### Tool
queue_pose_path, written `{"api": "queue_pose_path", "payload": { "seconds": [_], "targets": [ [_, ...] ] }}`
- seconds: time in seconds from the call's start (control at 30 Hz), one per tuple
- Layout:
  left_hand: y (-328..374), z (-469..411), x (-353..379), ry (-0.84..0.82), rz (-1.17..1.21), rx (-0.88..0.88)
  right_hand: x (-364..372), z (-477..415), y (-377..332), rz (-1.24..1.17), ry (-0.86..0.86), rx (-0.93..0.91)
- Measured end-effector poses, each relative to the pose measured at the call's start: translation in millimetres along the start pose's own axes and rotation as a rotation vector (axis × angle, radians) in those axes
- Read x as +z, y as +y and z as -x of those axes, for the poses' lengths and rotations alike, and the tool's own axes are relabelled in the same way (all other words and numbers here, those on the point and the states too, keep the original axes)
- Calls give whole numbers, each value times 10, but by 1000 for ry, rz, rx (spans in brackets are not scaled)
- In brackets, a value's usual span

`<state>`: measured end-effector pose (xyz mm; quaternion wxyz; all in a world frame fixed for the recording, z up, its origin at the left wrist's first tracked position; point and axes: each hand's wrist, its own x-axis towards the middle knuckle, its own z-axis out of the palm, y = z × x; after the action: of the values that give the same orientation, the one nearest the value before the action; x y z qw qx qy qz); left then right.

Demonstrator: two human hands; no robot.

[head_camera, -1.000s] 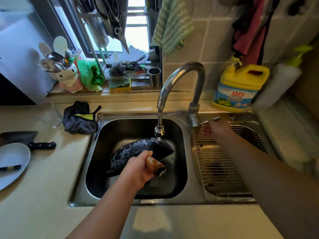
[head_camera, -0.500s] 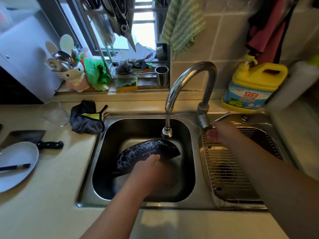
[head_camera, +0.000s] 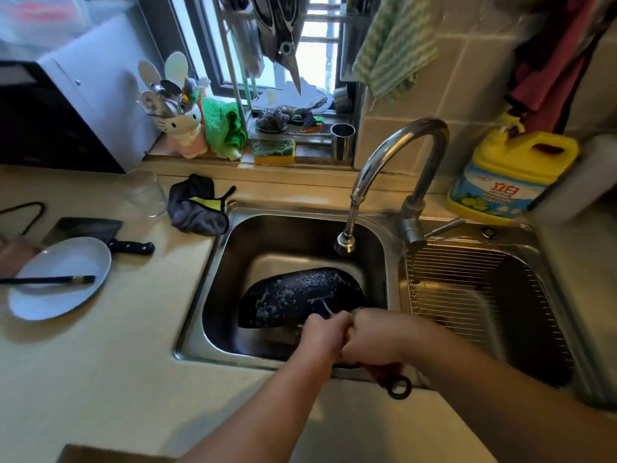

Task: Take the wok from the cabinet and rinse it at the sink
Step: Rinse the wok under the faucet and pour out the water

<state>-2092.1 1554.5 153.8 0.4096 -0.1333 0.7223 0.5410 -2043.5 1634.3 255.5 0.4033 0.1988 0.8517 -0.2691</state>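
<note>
Wok: dark, wet-speckled bowl lying tilted inside the left basin of the sink, below and nearer us than the faucet spout. We judge it heavy and rigid, slick where wet; best taken at the handle, which takes both hands. Long axis runs from the bowl deep in the basin back over the near rim, the handle's ring end pointing toward us and slightly right of the faucet.

Left hand: curled shut near the handle root. Right hand: wrapped around the handle, touching the left. Exact finger placement we cannot tell.

No water stream visible at the faucet. Detergent jug stands right of the faucet, by the wall.
</note>
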Motion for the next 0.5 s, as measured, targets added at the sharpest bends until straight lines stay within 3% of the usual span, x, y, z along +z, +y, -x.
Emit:
{"api": "queue_pose_path", "payload": {
  "seconds": [0.13,0.27,0.5],
  "targets": [
    [-115,-6,-30,-21,-96,34,392,-146,-100,144,84,34],
    [-234,-46,-169,-117,-44,-11,541,-102,-74,-107,223,88],
    [-428,-115,-433,-319,138,-120,891,39,-166,-513,271,164]
  ]
}}
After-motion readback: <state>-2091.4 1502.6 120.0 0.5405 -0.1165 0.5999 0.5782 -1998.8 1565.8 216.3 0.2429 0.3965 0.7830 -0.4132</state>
